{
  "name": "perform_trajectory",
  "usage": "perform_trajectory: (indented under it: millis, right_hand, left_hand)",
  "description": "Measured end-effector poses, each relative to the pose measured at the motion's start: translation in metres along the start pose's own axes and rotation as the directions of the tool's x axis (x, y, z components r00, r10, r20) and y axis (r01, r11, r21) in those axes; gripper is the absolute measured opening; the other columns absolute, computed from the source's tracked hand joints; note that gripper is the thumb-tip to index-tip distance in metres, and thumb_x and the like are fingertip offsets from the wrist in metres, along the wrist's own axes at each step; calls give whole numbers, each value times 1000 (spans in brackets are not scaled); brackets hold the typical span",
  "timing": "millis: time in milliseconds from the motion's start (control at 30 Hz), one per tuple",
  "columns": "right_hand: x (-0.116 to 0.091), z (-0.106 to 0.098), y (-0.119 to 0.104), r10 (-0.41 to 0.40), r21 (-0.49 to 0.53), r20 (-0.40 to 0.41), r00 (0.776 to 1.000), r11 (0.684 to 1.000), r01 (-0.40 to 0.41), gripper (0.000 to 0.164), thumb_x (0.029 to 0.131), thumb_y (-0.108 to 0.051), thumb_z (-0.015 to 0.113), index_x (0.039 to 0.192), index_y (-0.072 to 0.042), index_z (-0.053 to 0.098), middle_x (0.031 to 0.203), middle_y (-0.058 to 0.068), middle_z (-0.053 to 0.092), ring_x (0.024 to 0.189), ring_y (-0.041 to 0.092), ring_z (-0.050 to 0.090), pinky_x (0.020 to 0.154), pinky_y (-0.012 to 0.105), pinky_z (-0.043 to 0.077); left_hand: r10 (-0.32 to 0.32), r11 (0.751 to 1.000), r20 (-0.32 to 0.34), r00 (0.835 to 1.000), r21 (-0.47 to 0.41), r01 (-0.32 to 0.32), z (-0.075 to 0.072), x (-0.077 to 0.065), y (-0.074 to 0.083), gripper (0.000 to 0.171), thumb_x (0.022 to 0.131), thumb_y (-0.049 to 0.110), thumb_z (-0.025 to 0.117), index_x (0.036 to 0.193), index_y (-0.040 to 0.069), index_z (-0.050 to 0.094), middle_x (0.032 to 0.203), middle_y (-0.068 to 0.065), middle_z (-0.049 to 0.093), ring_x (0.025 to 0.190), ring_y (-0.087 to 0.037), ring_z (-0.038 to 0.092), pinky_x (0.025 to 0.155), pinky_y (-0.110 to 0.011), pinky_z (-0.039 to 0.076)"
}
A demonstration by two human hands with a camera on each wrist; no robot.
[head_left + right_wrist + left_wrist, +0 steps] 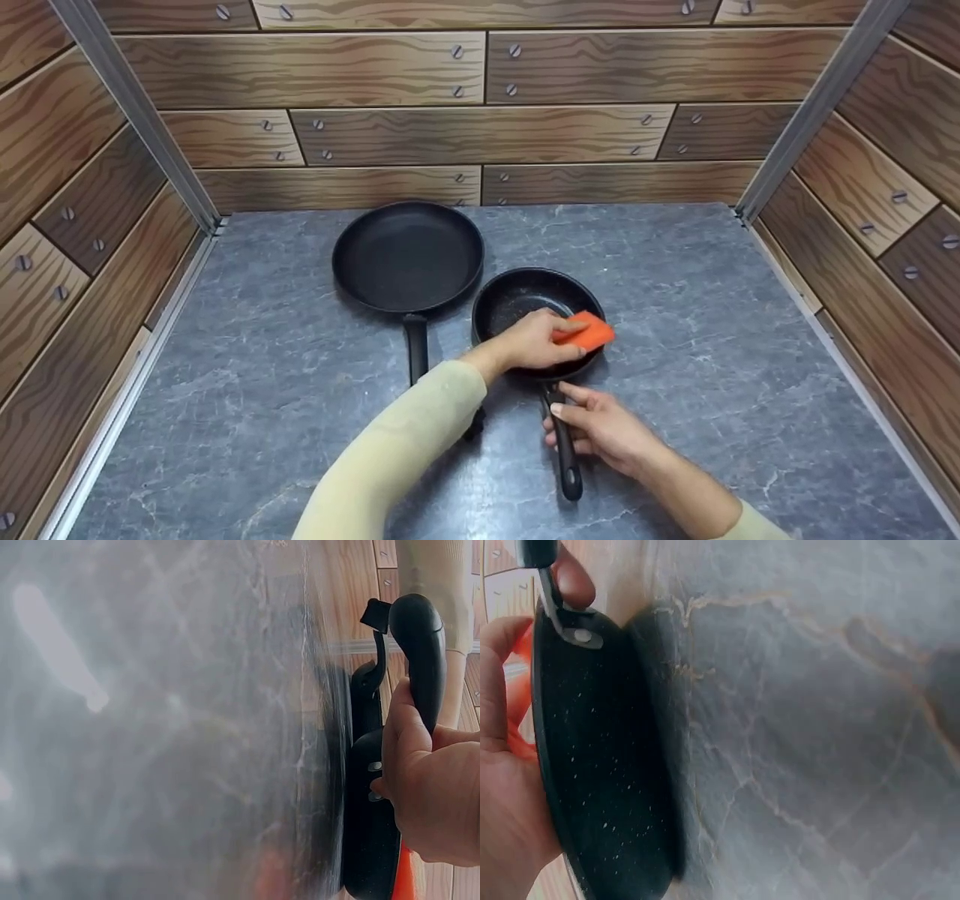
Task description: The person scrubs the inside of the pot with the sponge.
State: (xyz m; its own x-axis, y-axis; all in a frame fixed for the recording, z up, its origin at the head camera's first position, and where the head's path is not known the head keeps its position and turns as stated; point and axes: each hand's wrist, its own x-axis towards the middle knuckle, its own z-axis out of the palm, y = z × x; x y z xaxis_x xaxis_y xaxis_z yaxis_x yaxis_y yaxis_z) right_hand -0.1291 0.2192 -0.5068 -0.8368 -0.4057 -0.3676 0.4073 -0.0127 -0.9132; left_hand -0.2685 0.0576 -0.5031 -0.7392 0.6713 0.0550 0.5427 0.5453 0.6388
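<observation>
A small black frying pan [499,304] with a speckled coating stands on the grey marbled table. My left hand [536,339] reaches into it and holds an orange cloth [592,331] against the inside near its right rim. In the left wrist view, the speckled outer wall of the pan [604,757] hides part of the left hand [510,787] and the cloth. Thumb and fingers of my right hand [607,431] grip the pan's black handle [568,472] close to the bowl. The right wrist view shows this right hand [435,787] around the handle.
A larger black frying pan [409,259] stands behind to the left, its handle [417,349] partly covered by the left sleeve. Some small black object [474,425] peeks out beneath that forearm, mostly hidden. Wood-patterned walls [480,135] enclose the table [247,360] at back and sides.
</observation>
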Motion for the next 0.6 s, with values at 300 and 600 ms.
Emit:
perform_trajectory:
  millis: [300,600]
  right_hand:
    - [1,-2,2,-16,6,-17,1000,1000,16,76,110,-13,54,165,11,7,99,8,72,85,17,74,79,34,62]
    - [1,-2,1,-2,13,-22,1000,1000,2,80,110,-14,56,165,11,3,102,10,73,86,17,75,80,35,62]
  left_hand:
    - [-74,995,-146,987,-84,62,13,7,11,55,99,44,70,148,20,65,129,-11,74,107,-17,62,93,-25,49]
    - [-91,981,-105,990,162,108,10,9,9,61,98,48,70,156,33,56,149,-16,52,132,-26,51,109,-35,44]
